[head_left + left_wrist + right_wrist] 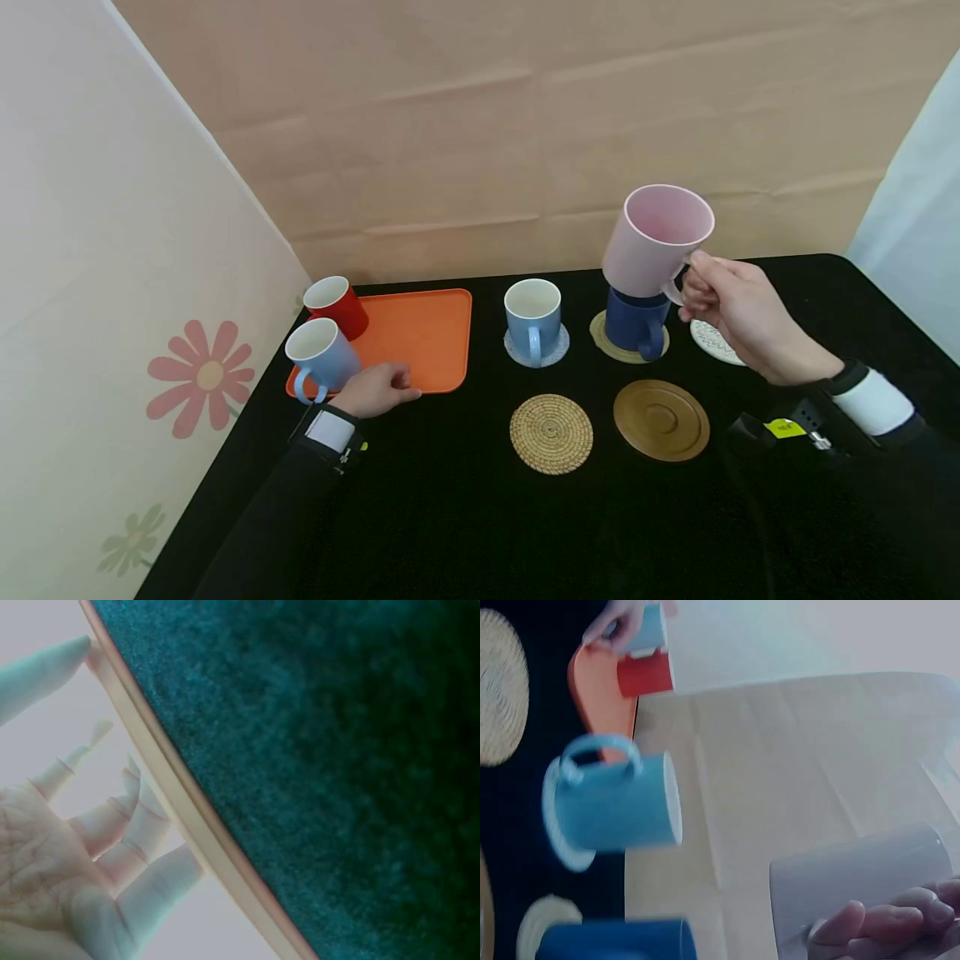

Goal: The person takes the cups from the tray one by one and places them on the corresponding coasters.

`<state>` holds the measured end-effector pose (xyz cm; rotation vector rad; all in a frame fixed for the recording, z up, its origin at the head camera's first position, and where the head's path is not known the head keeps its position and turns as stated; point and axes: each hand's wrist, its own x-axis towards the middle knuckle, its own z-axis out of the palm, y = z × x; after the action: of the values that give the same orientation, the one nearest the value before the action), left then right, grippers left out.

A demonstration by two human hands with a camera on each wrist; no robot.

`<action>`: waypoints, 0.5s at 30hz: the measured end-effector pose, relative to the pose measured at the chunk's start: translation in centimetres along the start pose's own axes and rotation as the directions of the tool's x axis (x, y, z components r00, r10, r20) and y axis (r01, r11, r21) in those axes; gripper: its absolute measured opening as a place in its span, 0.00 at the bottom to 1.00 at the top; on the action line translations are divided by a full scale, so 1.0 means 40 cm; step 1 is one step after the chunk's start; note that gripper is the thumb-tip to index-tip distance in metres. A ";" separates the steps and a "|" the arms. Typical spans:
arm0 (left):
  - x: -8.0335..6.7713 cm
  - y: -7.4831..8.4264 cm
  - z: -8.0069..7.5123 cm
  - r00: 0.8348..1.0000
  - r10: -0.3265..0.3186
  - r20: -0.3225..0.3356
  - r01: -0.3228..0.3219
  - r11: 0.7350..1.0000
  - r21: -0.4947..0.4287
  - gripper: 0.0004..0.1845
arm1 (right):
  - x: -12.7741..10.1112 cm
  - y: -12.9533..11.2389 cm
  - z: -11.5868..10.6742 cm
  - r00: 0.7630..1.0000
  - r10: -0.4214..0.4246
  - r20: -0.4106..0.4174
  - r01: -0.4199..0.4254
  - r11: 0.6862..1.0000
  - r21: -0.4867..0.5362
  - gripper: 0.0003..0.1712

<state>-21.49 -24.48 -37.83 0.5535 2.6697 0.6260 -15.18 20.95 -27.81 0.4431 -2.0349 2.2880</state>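
Right hand (738,321) pinches the handle of a pink mug (654,240), fingers curled round it, and holds the mug in the air directly above the navy mug (636,325), which serves as landmark. The pink mug is tilted: its long axis leans away from the person and to the right, its open mouth facing up and toward the camera, its base close over the navy mug's rim; contact cannot be told. The handle grip leaves the body free, probably so the mug can be steered by the wrist.

Left of the navy mug stands a light blue mug (533,318) on a grey coaster (558,348); right of it lies a patterned white coaster (714,340), unoccupied. Far left, the left hand (373,390) rests with relaxed fingers on the near edge of the orange tray (423,337), seemingly to steady it.
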 end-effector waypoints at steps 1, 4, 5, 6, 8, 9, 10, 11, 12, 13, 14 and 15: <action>0.000 0.000 0.000 1.000 0.001 -0.002 -0.001 1.000 0.001 0.08 | -0.005 0.002 -0.014 1.000 -0.004 -0.004 0.004 1.000 0.010 0.24; 0.000 -0.004 0.001 1.000 -0.003 -0.006 0.003 1.000 0.006 0.08 | -0.020 0.010 -0.054 1.000 -0.004 -0.016 0.004 1.000 0.015 0.24; 0.000 -0.005 0.001 1.000 -0.003 -0.007 0.003 1.000 0.007 0.08 | -0.025 0.013 -0.066 1.000 0.000 -0.023 0.000 1.000 0.008 0.24; -0.001 -0.006 0.002 1.000 -0.003 -0.008 0.003 1.000 0.008 0.08 | -0.030 0.017 -0.078 1.000 0.005 -0.030 -0.004 1.000 0.003 0.24; -0.001 -0.008 0.002 1.000 -0.003 -0.010 0.003 1.000 0.010 0.08 | -0.042 0.023 -0.100 0.998 0.020 -0.058 -0.022 0.999 -0.028 0.24; -0.001 -0.008 0.002 1.000 -0.001 -0.010 0.001 1.000 0.008 0.08 | -0.047 0.027 -0.111 0.998 0.027 -0.065 -0.029 0.999 -0.037 0.24; -0.001 -0.008 0.002 1.000 0.000 -0.010 0.000 1.000 0.008 0.08 | -0.053 0.031 -0.122 0.997 0.036 -0.073 -0.039 0.998 -0.039 0.24; -0.001 -0.009 0.002 1.000 0.001 -0.010 -0.001 1.000 0.007 0.08 | -0.058 0.035 -0.132 0.996 0.043 -0.082 -0.046 0.998 -0.042 0.24; -0.001 -0.009 0.002 1.000 0.003 -0.010 -0.002 1.000 0.006 0.08 | -0.064 0.041 -0.141 0.994 0.049 -0.093 -0.053 0.998 -0.042 0.24; -0.001 -0.009 0.002 1.000 0.003 -0.010 -0.003 1.000 0.007 0.08 | -0.069 0.046 -0.150 0.993 0.056 -0.105 -0.061 0.997 -0.042 0.24; -0.001 -0.009 0.002 1.000 0.004 -0.010 -0.004 1.000 0.008 0.08 | -0.074 0.052 -0.159 0.992 0.062 -0.113 -0.066 0.997 -0.032 0.24; -0.002 -0.009 0.001 1.000 0.006 -0.010 -0.006 1.000 0.007 0.08 | -0.079 0.058 -0.167 0.991 0.067 -0.120 -0.070 0.997 -0.022 0.24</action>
<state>-21.51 -24.79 -38.03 0.5617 2.6815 0.6231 -13.89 27.68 -31.43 0.2324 -2.0509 2.2622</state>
